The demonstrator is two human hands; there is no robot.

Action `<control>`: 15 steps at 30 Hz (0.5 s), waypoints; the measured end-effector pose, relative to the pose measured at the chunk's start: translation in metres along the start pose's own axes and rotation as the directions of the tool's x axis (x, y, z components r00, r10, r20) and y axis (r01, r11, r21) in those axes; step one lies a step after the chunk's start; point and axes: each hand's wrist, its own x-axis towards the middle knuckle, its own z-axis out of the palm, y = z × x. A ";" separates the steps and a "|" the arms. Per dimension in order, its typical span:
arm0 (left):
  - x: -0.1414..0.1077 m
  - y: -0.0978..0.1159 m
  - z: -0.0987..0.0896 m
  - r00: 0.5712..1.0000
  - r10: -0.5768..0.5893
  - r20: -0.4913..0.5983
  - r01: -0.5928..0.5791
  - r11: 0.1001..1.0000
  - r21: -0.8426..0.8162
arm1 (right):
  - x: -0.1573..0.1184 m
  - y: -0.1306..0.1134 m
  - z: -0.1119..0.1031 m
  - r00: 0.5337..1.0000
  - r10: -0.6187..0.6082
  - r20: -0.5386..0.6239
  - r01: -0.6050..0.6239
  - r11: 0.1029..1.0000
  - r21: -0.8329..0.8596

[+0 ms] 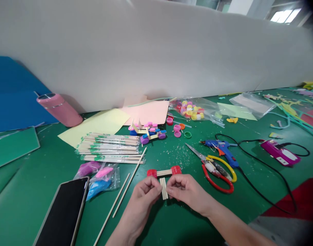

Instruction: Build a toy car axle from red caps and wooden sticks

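Note:
Between my left hand (146,193) and my right hand (186,190) lies a small bundle of short wooden sticks (164,189), pinched from both sides by my fingertips. Just beyond it rests a piece made of short sticks (164,173) with a red cap-like block (176,169) at either end. Whether the bundle touches that piece I cannot tell. Two long wooden sticks (129,182) lie to the left of my left hand. Scissors (212,167) with red and yellow handles are beyond my right forearm.
A phone (65,208) lies at left, near bagged colored clay (102,176) and packaged chopsticks (110,147). A blue glue gun (220,148) trails a black cord at right. Bottle caps (177,130), small stick-and-cap models (148,133) and a pink bottle (60,109) stand farther back.

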 end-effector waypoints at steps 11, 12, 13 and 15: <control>0.000 -0.001 -0.001 1.000 -0.019 0.000 0.019 1.000 -0.013 | -0.001 -0.001 -0.003 1.000 -0.019 0.019 0.020 0.998 -0.053; 0.000 -0.002 -0.001 1.000 -0.018 0.000 0.018 1.000 -0.012 | -0.001 -0.001 -0.003 1.000 -0.020 0.022 0.021 0.998 -0.058; 0.000 -0.002 0.000 1.000 -0.018 0.001 0.018 1.000 -0.011 | -0.001 -0.001 -0.004 1.000 -0.020 0.023 0.021 0.998 -0.061; 0.001 -0.001 0.000 1.000 -0.015 0.004 0.015 1.000 -0.011 | -0.001 -0.001 -0.004 0.999 -0.023 0.023 0.024 0.997 -0.068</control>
